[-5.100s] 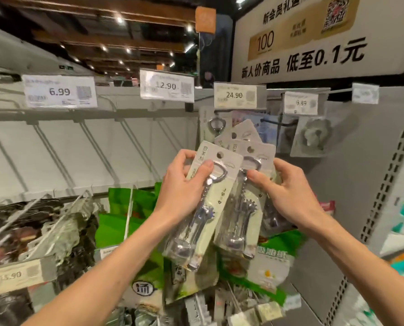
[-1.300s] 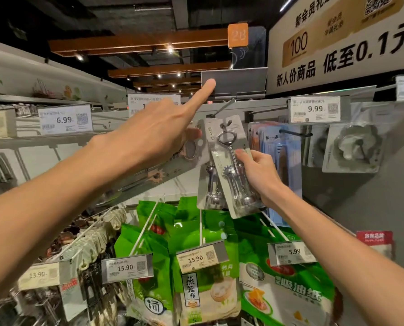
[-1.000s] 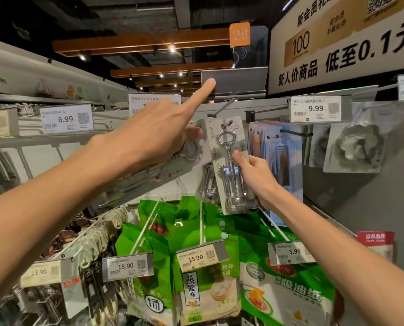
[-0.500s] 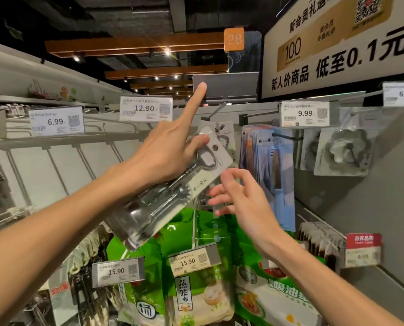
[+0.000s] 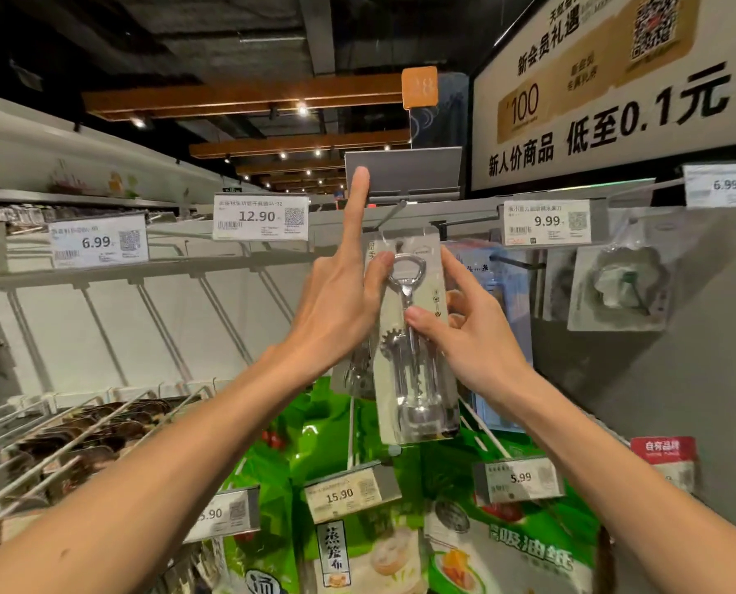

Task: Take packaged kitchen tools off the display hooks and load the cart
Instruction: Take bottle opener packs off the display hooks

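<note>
A carded corkscrew package [image 5: 417, 362] hangs upright at the middle of the display, its top at the metal hook [image 5: 385, 216]. My right hand [image 5: 473, 340] pinches it, thumb on the front and index finger along its right edge. My left hand [image 5: 336, 302] has its index finger stretched up against the flipped-up grey price-tag holder [image 5: 402, 169], and its thumb lies on the card's left edge. A second corkscrew package [image 5: 357, 373] shows only its lower end beneath my left palm, held there. No cart is in view.
Blue packs [image 5: 492, 293] and a bagged cutter [image 5: 619, 285] hang to the right on other hooks. Green bags [image 5: 323, 426] with price tags [image 5: 345, 495] hang below. Bare wire hooks [image 5: 212, 306] and a 12.90 tag [image 5: 260, 216] are on the left.
My right hand, open half a second ago, now pinches the front corkscrew package. The package in my left hand has swung from slanted to mostly hidden behind that hand. The index finger stays on the tag holder.
</note>
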Demonstrator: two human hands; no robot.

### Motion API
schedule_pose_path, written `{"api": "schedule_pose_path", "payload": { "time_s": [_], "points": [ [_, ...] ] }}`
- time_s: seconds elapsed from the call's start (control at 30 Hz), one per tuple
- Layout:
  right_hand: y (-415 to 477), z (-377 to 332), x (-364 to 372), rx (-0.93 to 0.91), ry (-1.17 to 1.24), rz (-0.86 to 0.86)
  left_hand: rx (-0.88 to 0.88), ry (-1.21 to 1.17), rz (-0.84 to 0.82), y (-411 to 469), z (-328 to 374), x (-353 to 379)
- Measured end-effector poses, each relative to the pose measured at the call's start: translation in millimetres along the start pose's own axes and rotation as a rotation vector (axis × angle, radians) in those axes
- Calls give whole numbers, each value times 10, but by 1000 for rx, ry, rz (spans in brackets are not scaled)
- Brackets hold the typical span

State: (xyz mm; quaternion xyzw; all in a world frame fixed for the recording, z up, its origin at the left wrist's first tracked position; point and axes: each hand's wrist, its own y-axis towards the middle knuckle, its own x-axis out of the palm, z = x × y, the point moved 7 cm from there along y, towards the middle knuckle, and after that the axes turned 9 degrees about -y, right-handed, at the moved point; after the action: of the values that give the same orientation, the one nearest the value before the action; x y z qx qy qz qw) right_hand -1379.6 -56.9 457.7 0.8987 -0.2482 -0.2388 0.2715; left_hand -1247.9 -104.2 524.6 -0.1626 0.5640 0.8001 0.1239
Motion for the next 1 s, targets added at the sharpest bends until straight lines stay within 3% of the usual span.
{"api": "schedule_pose_path", "payload": {
  "time_s": [0.23,0.4,0.6,0.8,1.0],
  "points": [
    [74,157,38,6,-106,-16,17,22,54,-128,-154,60],
    [-73,239,94,-81,-257,-8,-47,-49,54,-535,-388,171],
    [95,373,164,-42,-316,-1,-112,-92,69,-465,-566,263],
    [238,511,199,-27,-423,62,-181,-37,5,-405,-763,324],
    [188,552,178,-17,-526,48,-258,-2,-167,-408,-856,303]
  ]
}}
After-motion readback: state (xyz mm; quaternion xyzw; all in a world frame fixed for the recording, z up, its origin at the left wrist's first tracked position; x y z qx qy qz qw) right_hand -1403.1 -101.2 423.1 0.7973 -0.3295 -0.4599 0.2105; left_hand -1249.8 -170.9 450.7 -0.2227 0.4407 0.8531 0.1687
